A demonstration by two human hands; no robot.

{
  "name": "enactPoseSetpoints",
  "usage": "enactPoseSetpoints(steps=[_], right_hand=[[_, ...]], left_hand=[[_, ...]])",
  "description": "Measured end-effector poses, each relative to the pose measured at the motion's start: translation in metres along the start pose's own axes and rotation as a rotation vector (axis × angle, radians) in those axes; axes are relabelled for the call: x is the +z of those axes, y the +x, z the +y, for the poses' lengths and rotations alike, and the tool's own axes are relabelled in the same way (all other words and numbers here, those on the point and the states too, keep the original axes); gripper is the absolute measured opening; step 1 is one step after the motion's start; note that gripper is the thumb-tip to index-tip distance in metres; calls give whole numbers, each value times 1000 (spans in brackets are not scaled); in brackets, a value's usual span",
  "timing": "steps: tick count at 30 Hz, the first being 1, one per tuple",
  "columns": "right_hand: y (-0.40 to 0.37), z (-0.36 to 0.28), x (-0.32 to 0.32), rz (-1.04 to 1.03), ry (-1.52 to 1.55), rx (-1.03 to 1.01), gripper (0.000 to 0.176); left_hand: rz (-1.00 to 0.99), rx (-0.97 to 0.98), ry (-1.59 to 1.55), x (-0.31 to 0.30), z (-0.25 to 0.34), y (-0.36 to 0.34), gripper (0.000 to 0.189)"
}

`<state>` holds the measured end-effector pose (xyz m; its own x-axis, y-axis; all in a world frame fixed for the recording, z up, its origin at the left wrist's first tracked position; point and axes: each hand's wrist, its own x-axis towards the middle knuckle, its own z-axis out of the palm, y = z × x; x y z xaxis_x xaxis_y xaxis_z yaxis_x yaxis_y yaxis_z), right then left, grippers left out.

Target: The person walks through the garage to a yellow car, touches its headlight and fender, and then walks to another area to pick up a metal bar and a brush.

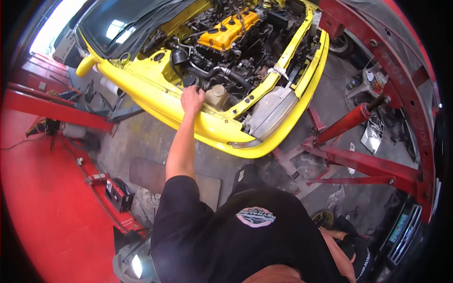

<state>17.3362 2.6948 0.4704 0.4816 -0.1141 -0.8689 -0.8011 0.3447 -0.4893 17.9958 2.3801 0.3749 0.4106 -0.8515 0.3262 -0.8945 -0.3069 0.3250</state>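
My left hand (192, 98) reaches over the near fender of a yellow car (172, 115) with its hood area exposed. Its fingers close around a dark round cap-like part (190, 81) at the edge of the engine bay. Just right of the hand sits a tan plastic reservoir (217, 96). Black hoses and a metal pipe (219, 70) run behind it, and farther back is the engine's orange valve cover (230, 30). At the lower right a bare forearm (337, 254) shows beside my black shirt, but my right hand does not appear.
Red lift posts and arms (363, 165) stand on the right, with a red lift arm (61, 108) on the left. A black battery (119, 194) rests by the red surface (52, 203). Another person (349, 240) is partly visible low on the right.
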Motion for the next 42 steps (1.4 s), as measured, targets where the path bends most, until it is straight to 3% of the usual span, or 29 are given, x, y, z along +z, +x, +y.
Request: enactPoseSetpoints(steps=[18,36,39,41,42], right_hand=[[7,-15,-2,-20,3,16,51],[0,-8,42,5,140,-57,50],[-2,-32,32,-33,254,117,49],[25,16,44,20,119,-542,51],[41,34,43,-90,-87,-504,69]], left_hand=[[-42,-14,-16,-2,0,2,33],[-64,-11,15,-5,13,-1,33],[-42,37,-18,10,1,2,34],[-48,29,11,12,1,1,35],[-94,50,-21,25,-14,6,37]])
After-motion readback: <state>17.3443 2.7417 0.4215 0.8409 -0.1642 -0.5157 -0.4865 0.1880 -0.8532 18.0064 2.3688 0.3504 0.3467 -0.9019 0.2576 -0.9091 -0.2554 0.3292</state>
